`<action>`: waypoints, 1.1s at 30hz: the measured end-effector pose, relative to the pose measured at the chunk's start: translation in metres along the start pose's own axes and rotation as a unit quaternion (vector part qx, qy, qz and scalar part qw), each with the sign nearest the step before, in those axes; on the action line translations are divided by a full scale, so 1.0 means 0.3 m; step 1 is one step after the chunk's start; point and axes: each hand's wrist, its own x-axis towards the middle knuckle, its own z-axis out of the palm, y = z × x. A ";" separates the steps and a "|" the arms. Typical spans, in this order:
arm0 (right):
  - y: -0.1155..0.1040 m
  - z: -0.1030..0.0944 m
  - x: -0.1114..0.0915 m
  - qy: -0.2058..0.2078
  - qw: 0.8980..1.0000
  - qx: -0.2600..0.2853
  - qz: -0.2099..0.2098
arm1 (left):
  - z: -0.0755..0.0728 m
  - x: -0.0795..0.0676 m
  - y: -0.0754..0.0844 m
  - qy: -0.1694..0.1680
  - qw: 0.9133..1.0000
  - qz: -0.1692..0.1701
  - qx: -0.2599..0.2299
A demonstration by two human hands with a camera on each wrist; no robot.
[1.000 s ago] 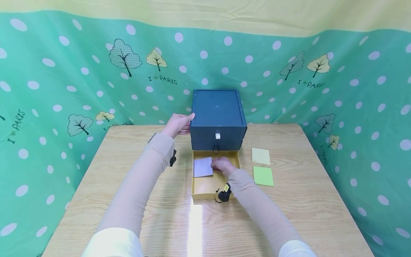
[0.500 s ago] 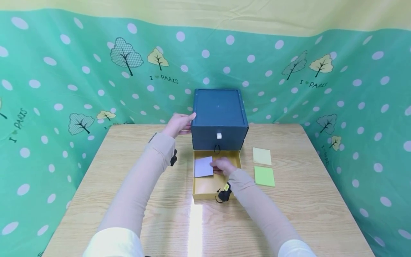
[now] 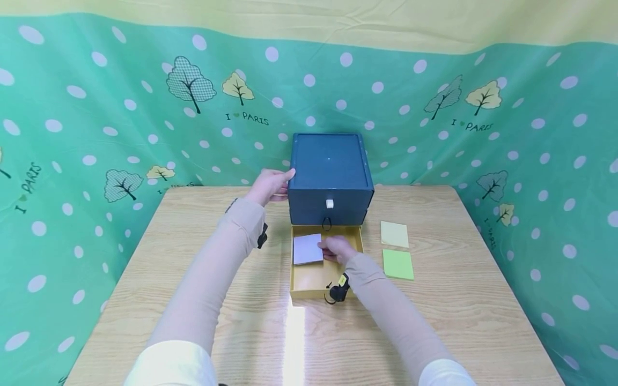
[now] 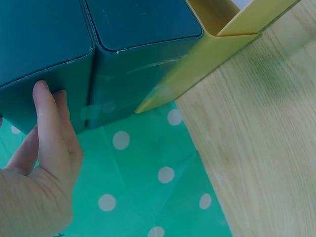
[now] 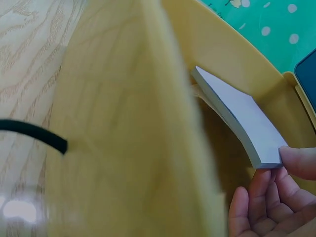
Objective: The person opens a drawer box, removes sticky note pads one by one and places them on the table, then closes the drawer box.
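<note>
A lilac pad of sticky notes [image 3: 307, 249] is inside the pulled-out yellow drawer [image 3: 309, 280], near its left wall. My right hand [image 3: 339, 249] pinches the pad's right edge. In the right wrist view the thumb lies on top of the pad [image 5: 242, 116] and fingers [image 5: 261, 190] are beneath it; its near corner is lifted and the block looks slightly bent. My left hand [image 3: 268, 186] rests against the left side of the dark blue drawer cabinet [image 3: 329, 161]. In the left wrist view its fingers [image 4: 52, 123] are fairly straight on that side wall.
A pale yellow sticky note pad [image 3: 394, 234] and a green one [image 3: 398, 264] lie on the wooden table [image 3: 463, 300] right of the drawer. The closed upper drawer has a white knob [image 3: 330, 203]. A polka-dot cloth [image 3: 251, 91] hangs behind and on both sides.
The lilac pad has shifted slightly right and up within the drawer, with my right hand on it. My left hand has stayed at the cabinet's side.
</note>
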 end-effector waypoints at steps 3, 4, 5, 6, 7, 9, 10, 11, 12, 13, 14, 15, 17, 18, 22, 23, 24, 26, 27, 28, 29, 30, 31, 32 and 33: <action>0.001 -0.003 0.003 0.002 1.000 -0.003 -0.002 | 0.000 -0.004 0.005 0.002 1.000 -0.004 0.001; 0.001 -0.005 0.002 0.002 1.000 -0.003 -0.001 | 0.000 -0.004 0.004 0.004 1.000 -0.006 0.000; 0.000 -0.007 0.001 0.001 1.000 -0.003 -0.001 | 0.000 -0.004 0.003 0.005 1.000 -0.008 -0.002; -0.001 -0.009 -0.002 0.001 1.000 -0.002 0.000 | 0.000 -0.005 0.001 0.005 1.000 -0.008 -0.002; -0.003 -0.011 -0.005 0.000 1.000 -0.001 -0.001 | 0.000 -0.005 0.000 0.005 1.000 -0.007 -0.004; -0.007 -0.016 -0.011 -0.004 1.000 0.004 -0.003 | 0.000 -0.003 -0.003 0.003 1.000 -0.006 -0.008; -0.010 -0.019 -0.014 -0.005 1.000 0.005 -0.005 | 0.000 -0.002 -0.004 0.003 1.000 -0.005 -0.011; -0.012 -0.023 -0.017 -0.006 1.000 0.006 -0.008 | 0.000 0.000 -0.005 0.002 1.000 -0.004 -0.011; -0.014 -0.026 -0.021 -0.007 1.000 0.007 -0.010 | 0.001 0.001 -0.006 0.002 1.000 -0.003 -0.012; -0.015 -0.030 -0.023 -0.009 1.000 0.007 -0.012 | 0.001 0.003 -0.006 0.002 1.000 -0.004 -0.012; -0.017 -0.033 -0.025 -0.010 1.000 0.008 -0.016 | 0.001 0.005 -0.005 0.003 1.000 -0.004 -0.011; -0.019 -0.037 -0.027 -0.013 1.000 0.010 -0.018 | 0.002 0.007 -0.004 0.004 1.000 -0.004 -0.010; -0.022 -0.046 -0.029 -0.019 0.999 0.014 -0.022 | 0.002 0.010 -0.002 0.006 1.000 -0.005 -0.008; -0.023 -0.050 -0.030 -0.023 0.999 0.017 -0.022 | 0.002 0.011 -0.001 0.007 1.000 -0.006 -0.009; -0.025 -0.061 -0.032 -0.027 0.999 0.027 -0.018 | 0.000 0.007 0.003 0.008 1.000 -0.008 -0.007; -0.024 -0.062 -0.033 -0.027 0.999 0.029 -0.016 | 0.000 0.006 0.003 0.008 1.000 -0.009 -0.006; -0.022 -0.063 -0.032 -0.026 0.999 0.029 -0.014 | 0.000 0.005 0.003 0.008 1.000 -0.008 -0.005; -0.018 -0.065 -0.032 -0.027 0.999 0.032 -0.012 | -0.001 0.004 0.002 0.006 1.000 -0.008 -0.006; -0.017 -0.065 -0.031 -0.028 0.999 0.031 -0.012 | 0.000 0.004 0.001 0.005 1.000 -0.008 -0.009; -0.015 -0.066 -0.032 -0.030 0.999 0.030 -0.012 | 0.000 0.004 0.001 0.004 1.000 -0.008 -0.012; -0.014 -0.067 -0.032 -0.032 0.999 0.030 -0.011 | 0.000 0.004 0.000 0.003 1.000 -0.008 -0.015; -0.013 -0.067 -0.033 -0.033 0.999 0.028 -0.011 | 0.000 0.005 0.000 0.002 1.000 -0.008 -0.017; -0.013 -0.067 -0.035 -0.035 0.999 0.028 -0.011 | 0.000 0.005 0.000 0.001 1.000 -0.008 -0.019; -0.013 -0.068 -0.037 -0.037 0.999 0.026 -0.012 | 0.000 0.004 0.000 0.000 1.000 -0.008 -0.021; -0.013 -0.069 -0.040 -0.040 0.999 0.024 -0.014 | 0.000 0.005 -0.001 0.000 1.000 -0.009 -0.021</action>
